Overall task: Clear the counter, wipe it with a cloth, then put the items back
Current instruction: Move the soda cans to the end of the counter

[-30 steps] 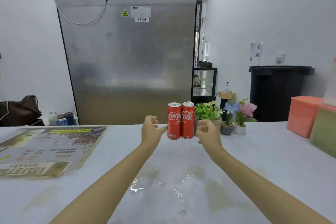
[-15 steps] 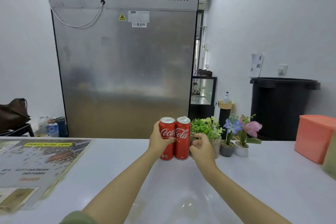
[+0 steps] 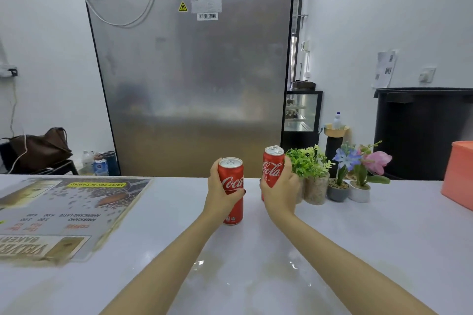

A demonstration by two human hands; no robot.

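We see the left hand [image 3: 222,195] wrapped around the left can [image 3: 231,188], fingers curled across its front, with the can upright and its base at or just above the white counter [image 3: 358,250]; we cannot tell whether it touches. The right hand [image 3: 280,193] grips the right can [image 3: 272,169], which tilts slightly and sits higher, at about two o'clock from the left one, the two cans apart. Just beside the right hand, at three o'clock, stands a green plant [image 3: 308,163], then a flower pot [image 3: 339,190] with blue and pink blooms. A menu sheet [image 3: 64,212] lies flat at nine o'clock. A steel refrigerator [image 3: 189,79] rises at twelve o'clock behind the counter.
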